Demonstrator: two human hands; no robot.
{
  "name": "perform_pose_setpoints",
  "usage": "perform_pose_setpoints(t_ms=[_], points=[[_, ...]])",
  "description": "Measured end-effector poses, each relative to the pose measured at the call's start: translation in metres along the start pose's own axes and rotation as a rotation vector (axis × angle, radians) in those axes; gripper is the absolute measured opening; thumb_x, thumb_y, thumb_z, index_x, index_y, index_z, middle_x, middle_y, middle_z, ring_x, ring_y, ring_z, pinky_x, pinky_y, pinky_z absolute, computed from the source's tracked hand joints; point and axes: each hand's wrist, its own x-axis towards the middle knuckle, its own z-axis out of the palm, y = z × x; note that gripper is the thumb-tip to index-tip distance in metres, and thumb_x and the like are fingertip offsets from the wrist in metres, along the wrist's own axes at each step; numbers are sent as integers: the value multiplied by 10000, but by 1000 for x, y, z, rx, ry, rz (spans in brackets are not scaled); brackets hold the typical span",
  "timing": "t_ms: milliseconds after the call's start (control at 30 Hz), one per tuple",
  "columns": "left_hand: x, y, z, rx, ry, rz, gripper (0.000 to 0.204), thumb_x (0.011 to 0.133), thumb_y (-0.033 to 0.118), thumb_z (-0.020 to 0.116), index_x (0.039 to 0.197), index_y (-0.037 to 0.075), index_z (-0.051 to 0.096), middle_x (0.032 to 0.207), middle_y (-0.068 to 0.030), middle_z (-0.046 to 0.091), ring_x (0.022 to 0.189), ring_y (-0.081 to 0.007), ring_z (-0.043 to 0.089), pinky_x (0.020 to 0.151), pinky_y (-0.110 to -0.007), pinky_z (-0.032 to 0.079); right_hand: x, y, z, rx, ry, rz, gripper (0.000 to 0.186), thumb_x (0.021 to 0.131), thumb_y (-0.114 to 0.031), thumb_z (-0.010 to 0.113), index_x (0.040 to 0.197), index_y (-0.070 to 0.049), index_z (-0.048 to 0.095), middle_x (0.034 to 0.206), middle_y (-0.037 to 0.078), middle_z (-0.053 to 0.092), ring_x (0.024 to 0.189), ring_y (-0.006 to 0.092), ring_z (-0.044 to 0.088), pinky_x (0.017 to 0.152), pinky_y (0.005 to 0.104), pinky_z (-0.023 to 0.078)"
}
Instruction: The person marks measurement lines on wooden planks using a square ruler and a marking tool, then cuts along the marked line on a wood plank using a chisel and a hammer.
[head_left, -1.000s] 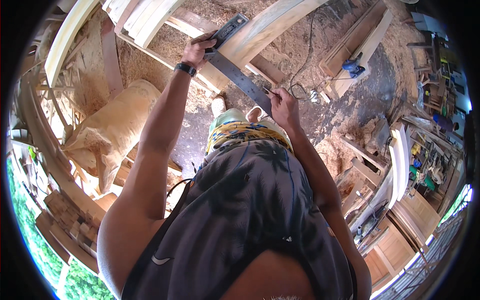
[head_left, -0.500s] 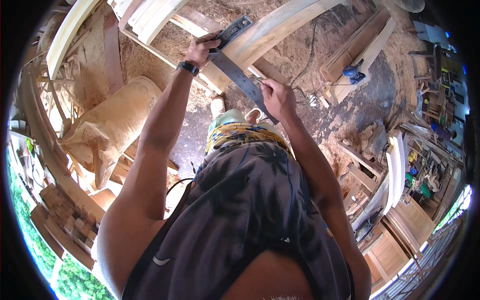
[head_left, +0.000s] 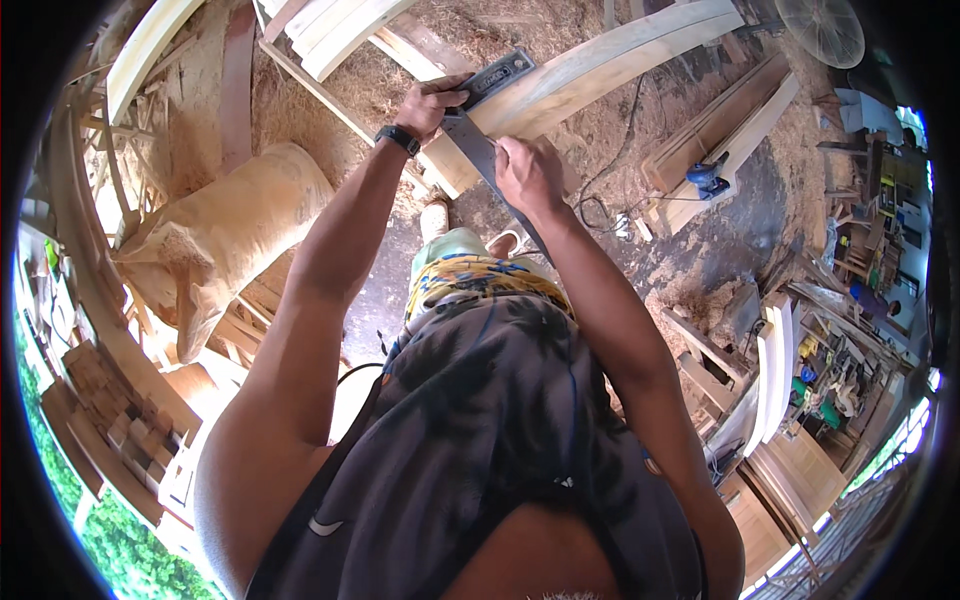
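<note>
My left hand (head_left: 425,110) grips the dark handle of a large metal try square (head_left: 500,76), which rests across the end of a curved pale timber (head_left: 572,80). The square's long blade slants down toward me, partly covered by my right hand (head_left: 530,178). That hand is closed, with fingertips at the blade's edge; whatever is pinched there is hidden or too small to make out in the current view. The timber's near end sits above my feet (head_left: 436,222).
A dusty stuffed sack (head_left: 235,230) lies at left among wood pieces. At right a blue power tool (head_left: 706,180) sits on stacked boards (head_left: 720,125), with cords on the shavings-covered floor and a fan (head_left: 820,28) beyond. Another person (head_left: 870,300) is at the far right.
My right hand has moved up the blade toward my left hand, and the thin pencil-like item visible in its fingers earlier is now hidden. The scene has shifted slightly in view.
</note>
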Motion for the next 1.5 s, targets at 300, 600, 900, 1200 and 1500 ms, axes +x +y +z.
perform_pose_setpoints(t_ms=[300,600,900,1200,1500], points=[[-6,-3,-4,134,-22,40,491,884,18,684,1362,-50,593,1216,-131,708,1052,-184,679,955,-303,526,-5,-6,-1,-72,-46,-76,137,923,-159,602,889,-57,687,833,169,729,787,356,705,772,462,523],[0,5,-5,132,0,52,499,891,56,680,1372,-43,591,1231,-125,700,1080,-196,665,987,-313,495,3,-4,-5,-8,-45,-61,84,894,-147,632,891,-66,650,802,152,718,764,338,707,810,456,506],[-10,2,-6,238,-14,3,557,862,92,660,1391,-56,569,1295,-116,665,1146,-184,626,1020,-298,455,-19,9,-8,183,135,38,100,916,-181,624,926,-83,606,790,199,684,772,406,682,700,498,535],[-22,35,18,-53,-126,-15,511,908,50,580,1400,-81,526,1186,-149,695,986,-225,682,902,-334,539,-112,98,-21,366,237,365,141,1003,-138,576,1075,-17,568,832,206,706,785,398,715,647,470,541],[-6,42,65,-290,168,69,378,981,93,541,1312,-90,552,1126,-155,665,1029,-250,647,962,-351,519,-137,217,-69,495,508,546,225,1024,-219,587,1095,-9,630,937,185,694,846,308,682,731,403,525]])
